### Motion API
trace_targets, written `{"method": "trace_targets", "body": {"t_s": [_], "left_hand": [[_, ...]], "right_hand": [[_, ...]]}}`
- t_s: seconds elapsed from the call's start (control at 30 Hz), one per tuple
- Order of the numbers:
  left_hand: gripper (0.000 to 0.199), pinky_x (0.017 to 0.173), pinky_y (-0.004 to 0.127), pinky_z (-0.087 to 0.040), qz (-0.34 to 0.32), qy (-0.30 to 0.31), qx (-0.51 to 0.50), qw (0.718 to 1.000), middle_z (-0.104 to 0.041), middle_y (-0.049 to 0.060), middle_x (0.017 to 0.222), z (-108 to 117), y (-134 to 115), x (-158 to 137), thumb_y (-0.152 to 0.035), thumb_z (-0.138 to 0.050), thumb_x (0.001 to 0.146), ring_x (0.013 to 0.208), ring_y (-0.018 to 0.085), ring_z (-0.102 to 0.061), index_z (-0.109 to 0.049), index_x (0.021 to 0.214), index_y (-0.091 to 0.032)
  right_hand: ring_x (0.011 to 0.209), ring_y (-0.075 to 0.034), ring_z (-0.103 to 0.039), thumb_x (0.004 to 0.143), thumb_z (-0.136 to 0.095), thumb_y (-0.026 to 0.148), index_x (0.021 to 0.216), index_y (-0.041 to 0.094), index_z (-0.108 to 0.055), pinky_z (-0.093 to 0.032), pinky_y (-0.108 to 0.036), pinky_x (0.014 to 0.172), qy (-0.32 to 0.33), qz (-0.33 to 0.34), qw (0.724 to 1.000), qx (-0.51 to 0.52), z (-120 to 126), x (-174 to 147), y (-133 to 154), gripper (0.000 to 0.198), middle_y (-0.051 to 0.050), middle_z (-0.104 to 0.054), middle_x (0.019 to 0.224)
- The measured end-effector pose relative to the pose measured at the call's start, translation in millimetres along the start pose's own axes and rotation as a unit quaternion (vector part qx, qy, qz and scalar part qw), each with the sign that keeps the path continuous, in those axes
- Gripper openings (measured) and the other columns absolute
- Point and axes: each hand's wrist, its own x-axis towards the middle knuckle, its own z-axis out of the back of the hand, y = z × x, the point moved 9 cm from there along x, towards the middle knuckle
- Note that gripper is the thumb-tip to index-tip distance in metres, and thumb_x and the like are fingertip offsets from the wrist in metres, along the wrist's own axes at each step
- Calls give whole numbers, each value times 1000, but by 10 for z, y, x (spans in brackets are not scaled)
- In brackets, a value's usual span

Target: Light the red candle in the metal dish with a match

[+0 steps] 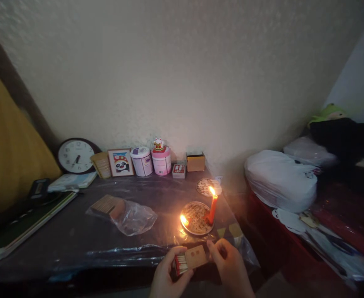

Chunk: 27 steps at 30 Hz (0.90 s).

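Note:
My left hand (171, 275) grips a small cardboard matchbox (196, 257) at the table's front edge. The box's tray is slid partly out on the left, showing several red-tipped matches (181, 265). Close to the right end of the box, my right hand (230, 265) has its thumb and fingers pinched together; what they hold, if anything, I cannot make out. Just beyond the hands lies a round plate (197, 213) covered with thin sticks. A lit red candle (213, 209) stands, slightly tilted, at its right side. Another small flame (184, 220) burns at the plate's left rim.
Behind is a second plate (205, 187) of pale sticks. A plastic bag (137, 218) with matchboxes lies left. Along the wall are a clock (75, 156), a framed panda picture (121, 162), two tins (142, 162), a card box (178, 171) and a cardboard box (196, 163).

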Motion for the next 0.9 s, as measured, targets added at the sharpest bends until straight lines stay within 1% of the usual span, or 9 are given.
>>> {"method": "trace_targets", "body": {"t_s": [0.07, 0.1, 0.17, 0.27, 0.33, 0.47, 0.6, 0.7, 0.9], "left_hand": [[36, 70, 34, -50, 2, 12, 4, 1000, -70, 9, 87, -32, 16, 0, -20, -64, 64, 77, 24, -65, -61, 100, -17], [36, 69, 34, -50, 2, 18, 9, 1000, -70, 8, 86, -49, 17, 0, -19, -63, 63, 76, 24, -65, -61, 99, -17], [34, 66, 32, -50, 1, 30, 24, 999, -70, 6, 83, -78, 0, -1, -17, -62, 63, 73, 22, -64, -62, 97, -18], [28, 64, 29, -49, -18, 49, 60, 997, -68, 3, 78, -113, -88, -4, -21, -63, 67, 69, 20, -62, -61, 95, -19], [26, 64, 27, -49, -20, 73, 83, 994, -67, 2, 77, -151, -123, -12, -23, -63, 69, 67, 18, -61, -60, 95, -19], [30, 63, 26, -48, -11, 107, 113, 988, -67, 2, 78, -212, -109, -28, -13, -59, 66, 67, 16, -61, -58, 96, -17], [29, 59, 25, -44, -3, 115, 154, 981, -64, 1, 73, -233, -87, -34, -10, -56, 63, 62, 15, -57, -60, 91, -16], [27, 57, 25, -41, 9, 124, 161, 979, -61, -1, 70, -254, -57, -38, -9, -55, 61, 61, 14, -53, -61, 87, -16], [21, 53, 24, -36, 21, 104, 153, 983, -54, -3, 62, -258, 58, -31, -17, -58, 59, 56, 13, -48, -61, 80, -17]], "right_hand": [[59, -15, -52, 86, -47, 42, 60, 21, -42, -42, -25, 57, -16, 68, 997, -30, 71, -38, 175, 34, 1, -52, 62], [66, -15, -55, 88, -47, 38, 65, 20, -45, -44, -25, 62, -7, 110, 993, -32, 59, -77, 285, 29, 0, -54, 70], [77, -15, -57, 89, -48, 29, 75, 20, -51, -45, -24, 71, 45, 185, 981, -42, -47, -181, 488, 17, -2, -57, 83], [74, -14, -57, 89, -49, 21, 77, 20, -59, -46, -22, 68, 144, 234, 958, -85, -274, -327, 630, 15, -1, -56, 80], [73, -14, -57, 88, -52, 19, 77, 20, -63, -46, -22, 66, 183, 244, 947, -101, -363, -382, 654, 16, -2, -57, 79], [74, -15, -58, 87, -56, 20, 79, 20, -68, -46, -23, 68, 204, 249, 939, -121, -406, -398, 621, 15, -4, -60, 82], [73, -14, -58, 85, -58, 20, 77, 20, -69, -46, -22, 66, 216, 250, 934, -138, -430, -387, 572, 14, -3, -62, 80], [71, -14, -59, 83, -59, 17, 75, 20, -69, -45, -21, 64, 224, 256, 928, -155, -456, -384, 566, 13, -3, -63, 79], [68, -14, -59, 83, -57, 19, 74, 19, -70, -45, -21, 61, 226, 262, 918, -192, -477, -382, 561, 16, -4, -63, 77]]}}
